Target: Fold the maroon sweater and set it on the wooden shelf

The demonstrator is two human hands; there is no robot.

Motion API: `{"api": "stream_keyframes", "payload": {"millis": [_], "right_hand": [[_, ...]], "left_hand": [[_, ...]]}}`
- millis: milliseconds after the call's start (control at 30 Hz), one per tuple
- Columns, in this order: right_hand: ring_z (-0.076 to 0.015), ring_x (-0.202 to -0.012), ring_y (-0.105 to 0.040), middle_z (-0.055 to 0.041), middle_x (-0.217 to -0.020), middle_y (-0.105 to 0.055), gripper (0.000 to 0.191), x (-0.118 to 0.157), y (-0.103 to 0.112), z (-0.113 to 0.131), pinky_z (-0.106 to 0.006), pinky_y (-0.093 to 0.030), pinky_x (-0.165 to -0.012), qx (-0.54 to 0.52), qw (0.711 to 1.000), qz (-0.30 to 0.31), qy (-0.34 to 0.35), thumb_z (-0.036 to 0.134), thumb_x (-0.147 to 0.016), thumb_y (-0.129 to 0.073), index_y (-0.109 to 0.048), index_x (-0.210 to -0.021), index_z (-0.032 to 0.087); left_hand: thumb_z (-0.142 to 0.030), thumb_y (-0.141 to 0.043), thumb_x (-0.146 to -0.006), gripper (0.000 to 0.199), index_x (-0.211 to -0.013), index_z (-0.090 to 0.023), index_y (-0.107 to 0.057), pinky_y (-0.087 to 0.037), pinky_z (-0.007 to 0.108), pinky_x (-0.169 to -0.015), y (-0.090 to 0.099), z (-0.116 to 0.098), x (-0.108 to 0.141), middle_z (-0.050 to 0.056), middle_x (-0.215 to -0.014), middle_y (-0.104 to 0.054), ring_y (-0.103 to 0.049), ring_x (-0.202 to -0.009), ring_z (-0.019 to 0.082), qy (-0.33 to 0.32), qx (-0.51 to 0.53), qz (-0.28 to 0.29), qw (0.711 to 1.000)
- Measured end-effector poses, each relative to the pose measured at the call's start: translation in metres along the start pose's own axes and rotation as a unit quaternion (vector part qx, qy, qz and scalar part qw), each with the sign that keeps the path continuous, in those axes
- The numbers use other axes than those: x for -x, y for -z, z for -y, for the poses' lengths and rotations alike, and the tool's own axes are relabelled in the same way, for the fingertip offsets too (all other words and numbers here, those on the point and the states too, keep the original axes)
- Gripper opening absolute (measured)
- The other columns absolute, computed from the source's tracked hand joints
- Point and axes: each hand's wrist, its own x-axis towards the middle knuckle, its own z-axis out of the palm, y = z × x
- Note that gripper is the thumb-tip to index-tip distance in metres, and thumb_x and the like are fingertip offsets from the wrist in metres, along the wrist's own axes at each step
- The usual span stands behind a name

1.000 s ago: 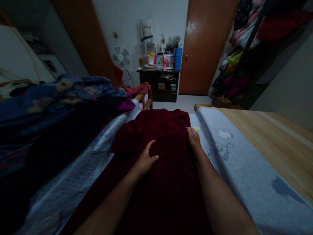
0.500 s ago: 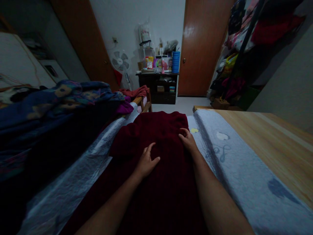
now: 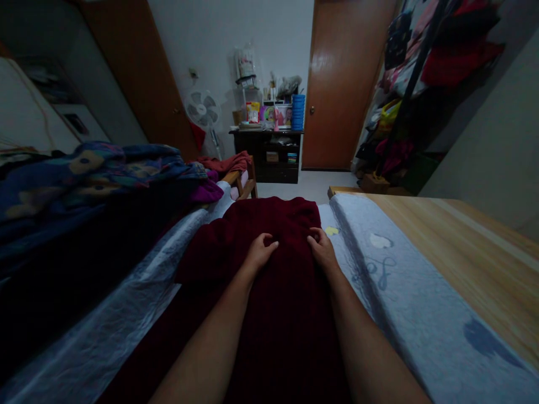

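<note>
Dark red cloth (image 3: 290,303): because the pale bedding (image 3: 425,297) bears its weight, the cloth lies spread beneath both hands, running from the wearer's side to a rumpled edge just beyond the fingers.
Left hand (image 3: 257,252): it is over the middle of the cloth, thumb and forefinger curved apart with a gap between them; they pinch nothing visible, a pose that seems to suit light contact.
Right hand (image 3: 324,253): near the cloth's right edge, it is half curled, with thumb and forefinger tips apart; whether the other fingers touch a fold cannot be told. The space between the hands leaves the cloth bearing on both sides, within reach of each.
Wooden surface (image 3: 467,235): it lies to the right of the right hand, past the bedding.
Heap of fabrics (image 3: 138,168): it is piled to the left of the left hand, apart from the red cloth.
Black cabinet (image 3: 278,163): well beyond both hands, it props up boxes and packets, with a white fan (image 3: 204,109) to its left.
</note>
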Motion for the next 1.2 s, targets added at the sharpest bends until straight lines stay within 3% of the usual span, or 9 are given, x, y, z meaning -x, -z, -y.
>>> {"api": "stream_keyframes", "payload": {"millis": [167,333,567,667,733,833,900,1033,1200], "right_hand": [[-0.0214,-0.085,-0.059,-0.0048,-0.089,-0.065,0.032,0.001,0.003,0.007,-0.035,-0.045,-0.082,-0.005,1.0,-0.002,-0.008,0.046,-0.076,-0.055,-0.061,-0.092,0.019],[-0.0207,-0.082,-0.059,-0.0041,-0.087,-0.065,0.033,-0.001,0.003,0.004,-0.035,-0.045,-0.08,-0.049,0.999,0.0,-0.014,0.043,-0.069,-0.063,-0.062,-0.091,0.019],[-0.0146,-0.063,-0.053,0.0033,-0.072,-0.06,0.031,-0.001,0.004,0.003,-0.027,-0.043,-0.061,-0.229,0.968,-0.015,-0.105,0.035,-0.064,-0.062,-0.06,-0.092,0.022],[-0.0162,-0.065,-0.054,0.0024,-0.072,-0.061,0.03,0.0,0.002,0.004,-0.029,-0.043,-0.063,-0.166,0.982,-0.019,-0.091,0.035,-0.066,-0.058,-0.06,-0.093,0.021],[-0.0187,-0.073,-0.056,-0.0005,-0.078,-0.063,0.029,-0.001,0.0,0.003,-0.031,-0.045,-0.07,-0.078,0.995,-0.017,-0.061,0.037,-0.07,-0.056,-0.062,-0.092,0.02],[-0.0213,-0.088,-0.057,-0.0056,-0.091,-0.063,0.028,-0.001,-0.003,0.001,-0.035,-0.045,-0.085,0.035,0.999,-0.029,0.007,0.041,-0.075,-0.054,-0.065,-0.089,0.02],[-0.0224,-0.097,-0.056,-0.0083,-0.098,-0.061,0.028,-0.001,-0.004,0.001,-0.037,-0.043,-0.092,0.076,0.995,-0.04,0.042,0.042,-0.076,-0.055,-0.066,-0.089,0.02],[-0.0215,-0.101,-0.059,-0.0077,-0.104,-0.066,0.029,-0.001,-0.002,-0.001,-0.038,-0.043,-0.096,0.07,0.996,0.005,0.05,0.034,-0.078,-0.054,-0.066,-0.101,0.02],[-0.0203,-0.103,-0.062,-0.0054,-0.109,-0.069,0.032,-0.002,0.006,-0.003,-0.037,-0.044,-0.098,0.001,0.999,0.033,0.021,0.027,-0.076,-0.051,-0.068,-0.103,0.021]], "left_hand": [[-0.02,-0.063,-0.072,0.009,-0.08,-0.017,-0.062,-0.049,0.032,-0.082,-0.001,0.01,-0.006,0.004,-0.084,-0.068,-0.064,-0.083,0.018,-0.034,0.026,-0.046,0.998],[-0.014,-0.055,-0.077,0.011,-0.086,-0.018,-0.06,-0.046,0.033,-0.087,-0.005,0.006,-0.004,0.005,-0.09,-0.066,-0.062,-0.087,0.018,-0.038,-0.001,-0.091,0.995],[-0.011,-0.051,-0.082,0.02,-0.096,-0.02,-0.062,-0.046,0.036,-0.089,-0.005,0.0,0.007,0.007,-0.098,-0.066,-0.061,-0.094,0.022,-0.039,-0.191,-0.069,0.978],[-0.011,-0.053,-0.081,0.025,-0.101,-0.022,-0.063,-0.044,0.043,-0.093,-0.002,-0.009,0.011,0.009,-0.106,-0.064,-0.058,-0.105,0.027,-0.063,-0.29,-0.091,0.951],[-0.011,-0.051,-0.082,0.03,-0.108,-0.023,-0.062,-0.039,0.044,-0.101,-0.002,-0.019,0.013,0.009,-0.118,-0.061,-0.052,-0.116,0.026,-0.136,-0.294,-0.097,0.941],[-0.021,-0.048,-0.089,0.035,-0.123,-0.022,-0.055,-0.026,0.043,-0.113,-0.008,-0.031,0.016,0.007,-0.14,-0.049,-0.034,-0.136,0.023,-0.251,-0.262,-0.021,0.932],[-0.035,-0.048,-0.09,0.046,-0.134,-0.022,-0.047,-0.02,0.045,-0.115,-0.015,-0.034,0.019,0.006,-0.149,-0.039,-0.022,-0.142,0.024,-0.272,-0.264,0.058,0.924],[-0.053,-0.05,-0.086,0.067,-0.145,-0.025,-0.033,-0.014,0.052,-0.115,-0.026,-0.027,0.025,0.007,-0.157,-0.023,-0.01,-0.145,0.029,-0.217,-0.306,0.149,0.915],[-0.059,-0.05,-0.084,0.078,-0.149,-0.025,-0.024,-0.015,0.052,-0.114,-0.03,-0.022,0.027,0.012,-0.158,-0.017,-0.01,-0.145,0.031,-0.186,-0.327,0.147,0.915]]}}
